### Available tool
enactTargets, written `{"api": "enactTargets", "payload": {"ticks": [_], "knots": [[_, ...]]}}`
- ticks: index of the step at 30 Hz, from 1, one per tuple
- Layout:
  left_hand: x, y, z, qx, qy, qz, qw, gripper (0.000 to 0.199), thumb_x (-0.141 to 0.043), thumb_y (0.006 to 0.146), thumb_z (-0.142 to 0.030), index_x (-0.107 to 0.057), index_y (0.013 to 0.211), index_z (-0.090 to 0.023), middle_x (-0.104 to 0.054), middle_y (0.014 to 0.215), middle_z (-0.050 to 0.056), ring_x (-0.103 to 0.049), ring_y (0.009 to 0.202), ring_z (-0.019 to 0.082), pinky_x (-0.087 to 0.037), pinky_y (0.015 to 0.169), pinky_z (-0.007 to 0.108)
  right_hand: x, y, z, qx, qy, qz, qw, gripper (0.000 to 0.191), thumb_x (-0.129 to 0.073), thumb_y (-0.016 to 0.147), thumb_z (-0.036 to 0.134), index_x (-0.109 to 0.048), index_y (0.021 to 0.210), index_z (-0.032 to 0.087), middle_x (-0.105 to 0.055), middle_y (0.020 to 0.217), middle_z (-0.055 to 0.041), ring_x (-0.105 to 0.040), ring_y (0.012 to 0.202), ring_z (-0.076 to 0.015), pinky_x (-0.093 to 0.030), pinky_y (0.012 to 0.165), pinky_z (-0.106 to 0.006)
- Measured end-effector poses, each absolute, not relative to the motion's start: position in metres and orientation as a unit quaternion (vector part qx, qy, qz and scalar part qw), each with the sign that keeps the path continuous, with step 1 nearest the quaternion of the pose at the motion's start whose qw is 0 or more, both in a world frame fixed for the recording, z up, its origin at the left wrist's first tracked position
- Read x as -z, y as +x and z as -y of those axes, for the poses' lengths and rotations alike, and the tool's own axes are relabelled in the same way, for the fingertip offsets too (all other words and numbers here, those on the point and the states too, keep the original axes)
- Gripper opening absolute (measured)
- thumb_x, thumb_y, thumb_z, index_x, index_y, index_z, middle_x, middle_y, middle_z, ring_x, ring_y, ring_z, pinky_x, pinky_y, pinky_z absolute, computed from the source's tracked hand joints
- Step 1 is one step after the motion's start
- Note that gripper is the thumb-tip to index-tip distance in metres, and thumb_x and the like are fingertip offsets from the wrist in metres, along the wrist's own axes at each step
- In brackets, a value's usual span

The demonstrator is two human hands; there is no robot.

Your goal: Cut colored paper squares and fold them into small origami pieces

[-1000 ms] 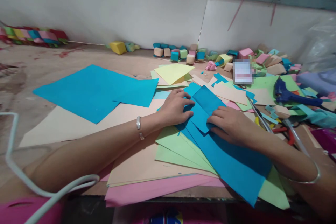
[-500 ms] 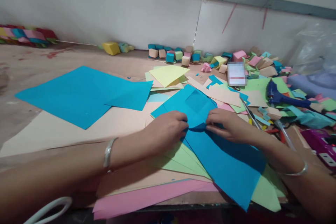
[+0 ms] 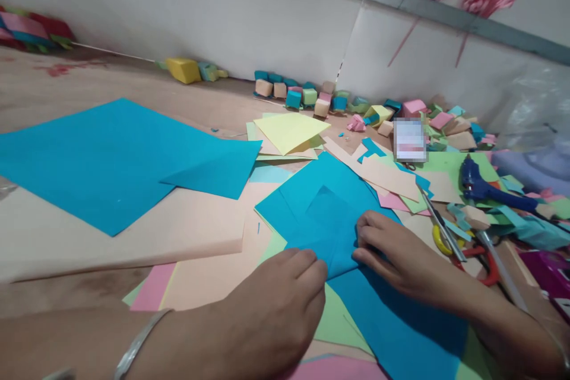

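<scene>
Sheet (image 3: 327, 219) — blue, creased — lies partly over other blue paper (image 3: 414, 317), nearer the person than a moment ago; the shift apparently steadies its handling; left hand (image 3: 285, 303) curls at the near edge — grip hidden; right hand (image 3: 392, 249) pinches its rightward part.

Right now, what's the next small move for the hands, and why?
Probably press the near edge of the upper blue sheet flat onto the lower blue sheet: the left hand and right hand sit either side of that edge, so both look well placed.
</scene>
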State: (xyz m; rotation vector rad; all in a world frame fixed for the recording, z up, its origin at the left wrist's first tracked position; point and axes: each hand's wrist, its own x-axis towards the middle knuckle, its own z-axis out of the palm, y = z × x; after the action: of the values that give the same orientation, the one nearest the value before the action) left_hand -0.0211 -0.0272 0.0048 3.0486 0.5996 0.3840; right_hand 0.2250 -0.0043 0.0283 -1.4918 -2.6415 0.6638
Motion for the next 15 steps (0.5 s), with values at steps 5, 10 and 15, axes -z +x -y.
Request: {"api": "enactTargets", "payload": {"ticks": [5, 10, 15], "knots": [[-0.007, -0.021, 0.026, -0.122, 0.977, -0.176, 0.004, 0.015, -0.052, 0.083, -0.005, -0.063, 0.088, -0.013, -0.059, 0.079, 0.008, -0.047, 0.075, 0.022, -0.044, 0.072, 0.036, -0.026, 0.222, 0.008, -0.200, -0.501, 0.842, 0.012, 0.024, -0.044, 0.100, 0.026, -0.047, 0.077, 0.018, -0.049, 0.091, -0.0064, -0.049, 0.084, -0.0196, -0.042, 0.074, -0.036], [-0.008, -0.021, 0.021, -0.114, 0.981, -0.157, 0.005, 0.016, -0.052, 0.081, -0.005, -0.063, 0.088, -0.014, -0.056, 0.078, 0.006, -0.045, 0.071, 0.021, -0.043, 0.065, 0.034, -0.025, 0.221, 0.011, -0.196, -0.508, 0.839, 0.011, 0.022, -0.046, 0.098, 0.023, -0.046, 0.077, 0.019, -0.048, 0.092, -0.0062, -0.049, 0.084, -0.0190, -0.043, 0.074, -0.036], [-0.007, -0.022, 0.014, -0.111, 0.980, -0.160, 0.039, 0.018, -0.050, 0.075, -0.001, -0.059, 0.084, -0.014, -0.055, 0.079, 0.006, -0.045, 0.073, 0.021, -0.044, 0.065, 0.033, -0.023, 0.221, 0.011, -0.196, -0.507, 0.840, 0.014, 0.022, -0.044, 0.098, 0.022, -0.045, 0.077, 0.019, -0.048, 0.092, -0.0064, -0.048, 0.084, -0.0191, -0.043, 0.075, -0.036]]}}
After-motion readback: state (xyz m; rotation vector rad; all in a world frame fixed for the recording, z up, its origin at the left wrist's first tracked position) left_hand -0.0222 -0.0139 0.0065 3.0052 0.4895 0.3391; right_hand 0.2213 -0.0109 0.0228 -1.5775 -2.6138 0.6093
